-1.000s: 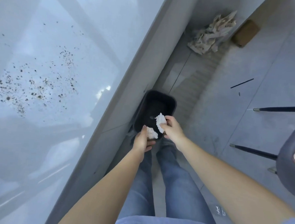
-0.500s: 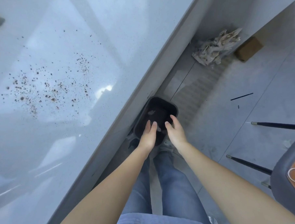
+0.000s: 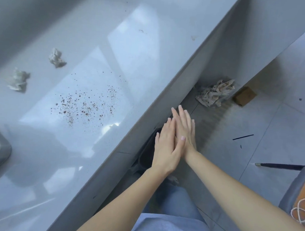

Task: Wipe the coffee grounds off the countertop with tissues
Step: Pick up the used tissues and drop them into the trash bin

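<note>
both hands — left hand (image 3: 166, 147) and right hand (image 3: 184, 129) — are pressed flat together, nothing held, over what may be a dark bin (image 3: 146, 155). one patch of coffee grounds (image 3: 85, 106) is left on the countertop (image 3: 133, 53). two crumpled tissues (image 3: 56, 58) — waiting beyond it, untouched.

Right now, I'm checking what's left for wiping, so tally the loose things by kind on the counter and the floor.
Crumpled white tissue balls on the counter: 2
Patch of brown coffee grounds: 1
Crumpled beige rag on the floor: 1
Small brown cardboard box: 1
Black bin: 1
Total: 6
</note>
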Motion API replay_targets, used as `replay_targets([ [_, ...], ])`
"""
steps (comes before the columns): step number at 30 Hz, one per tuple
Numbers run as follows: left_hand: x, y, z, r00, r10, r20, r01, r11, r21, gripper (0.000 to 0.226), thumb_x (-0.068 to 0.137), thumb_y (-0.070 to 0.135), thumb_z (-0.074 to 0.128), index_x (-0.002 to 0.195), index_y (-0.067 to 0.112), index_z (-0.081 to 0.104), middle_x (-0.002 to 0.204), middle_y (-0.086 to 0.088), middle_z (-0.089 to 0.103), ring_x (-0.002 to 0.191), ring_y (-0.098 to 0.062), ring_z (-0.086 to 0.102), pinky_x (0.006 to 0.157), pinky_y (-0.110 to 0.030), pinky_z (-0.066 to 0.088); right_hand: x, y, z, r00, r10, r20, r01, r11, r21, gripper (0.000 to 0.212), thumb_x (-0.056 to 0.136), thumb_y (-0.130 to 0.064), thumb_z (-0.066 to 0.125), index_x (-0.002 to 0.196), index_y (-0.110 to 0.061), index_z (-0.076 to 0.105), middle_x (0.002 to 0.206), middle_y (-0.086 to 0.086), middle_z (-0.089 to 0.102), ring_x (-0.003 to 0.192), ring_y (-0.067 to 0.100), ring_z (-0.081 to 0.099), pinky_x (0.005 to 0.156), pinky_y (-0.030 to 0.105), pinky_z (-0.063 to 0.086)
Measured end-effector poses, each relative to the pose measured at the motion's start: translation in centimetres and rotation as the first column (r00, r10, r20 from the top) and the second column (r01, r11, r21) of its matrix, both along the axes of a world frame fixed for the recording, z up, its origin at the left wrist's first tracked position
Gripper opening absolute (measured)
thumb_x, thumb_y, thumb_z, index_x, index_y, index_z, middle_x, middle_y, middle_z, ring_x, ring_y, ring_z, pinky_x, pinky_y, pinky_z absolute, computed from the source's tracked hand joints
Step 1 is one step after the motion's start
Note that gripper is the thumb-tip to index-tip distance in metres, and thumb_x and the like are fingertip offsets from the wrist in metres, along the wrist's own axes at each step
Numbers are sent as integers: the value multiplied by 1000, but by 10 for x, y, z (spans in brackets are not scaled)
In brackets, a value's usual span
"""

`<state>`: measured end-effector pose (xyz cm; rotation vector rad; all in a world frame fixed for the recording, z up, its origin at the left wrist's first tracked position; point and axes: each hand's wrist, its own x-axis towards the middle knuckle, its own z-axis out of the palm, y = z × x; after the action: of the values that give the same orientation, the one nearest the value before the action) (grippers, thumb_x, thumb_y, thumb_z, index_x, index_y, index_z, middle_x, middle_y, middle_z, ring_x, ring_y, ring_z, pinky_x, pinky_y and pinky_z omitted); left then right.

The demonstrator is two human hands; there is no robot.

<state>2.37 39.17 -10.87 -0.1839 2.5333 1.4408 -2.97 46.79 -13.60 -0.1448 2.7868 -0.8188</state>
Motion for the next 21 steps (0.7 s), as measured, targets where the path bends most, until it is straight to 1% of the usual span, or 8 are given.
replay_targets([
  [3, 5, -7, 25, 994, -11, -105, -2, 992, -127, 66, 91, 56, 20, 151, 32, 2, 160, 14, -2, 143, 3, -12, 118, -37, -9, -6, -5, 28, 993, 96, -75, -91, 994, 63, 61, 97, -41, 31, 150, -32, 1, 160, -9, -12, 145, 10, -17, 119, 43, -7],
  [6, 8, -29, 52, 976, -30, -216, -29, 964, -264, 64, 93, 54, 21, 149, 33, -1, 160, 14, -5, 143, 1, -16, 116, -34, -14, -14, -13, 56, 971, 179, -162, -167, 982, 85, 59, 99, -42, 28, 150, -31, 1, 160, -7, -13, 145, 11, -18, 118, 42, -11],
  [9, 7, -60, 77, 961, 20, -276, -121, 927, -354, 63, 92, 56, 18, 147, 36, -7, 158, 17, -9, 142, 1, -18, 116, -36, -15, -25, -30, 86, 930, 257, -263, -241, 966, 93, 58, 99, -38, 30, 150, -31, 4, 161, -6, -9, 146, 14, -14, 117, 42, -9],
  [12, 11, -93, 96, 940, 117, -322, -242, 892, -381, 61, 95, 51, 24, 145, 39, -11, 157, 18, -12, 142, 1, -20, 116, -36, -17, -33, -55, 111, 875, 351, -334, -335, 936, 107, 59, 98, -36, 33, 150, -30, 7, 161, -4, -5, 147, 16, -9, 117, 45, -6],
  [15, 13, -121, 102, 935, 177, -307, -302, 851, -430, 62, 98, 46, 28, 146, 36, -11, 157, 17, -14, 142, -1, -22, 115, -37, -17, -40, -78, 125, 836, 422, -351, -403, 906, 129, 60, 97, -37, 32, 150, -30, 5, 161, -5, -7, 147, 17, -9, 117, 45, -6],
  [19, 15, -168, 111, 917, 337, -215, -396, 834, -385, 62, 98, 47, 23, 150, 29, -6, 159, 13, -11, 145, -7, -15, 118, -39, -12, -49, -118, 135, 788, 522, -327, -502, 851, 151, 59, 98, -40, 30, 150, -30, 3, 161, -5, -6, 147, 16, -10, 117, 45, -7],
  [21, 14, -192, 113, 900, 379, -217, -436, 797, -417, 62, 98, 47, 22, 150, 28, -6, 159, 11, -11, 145, -7, -16, 117, -40, -13, -57, -139, 135, 760, 567, -317, -542, 823, 170, 59, 99, -43, 29, 150, -31, 2, 161, -5, -6, 147, 16, -10, 117, 46, -6],
])
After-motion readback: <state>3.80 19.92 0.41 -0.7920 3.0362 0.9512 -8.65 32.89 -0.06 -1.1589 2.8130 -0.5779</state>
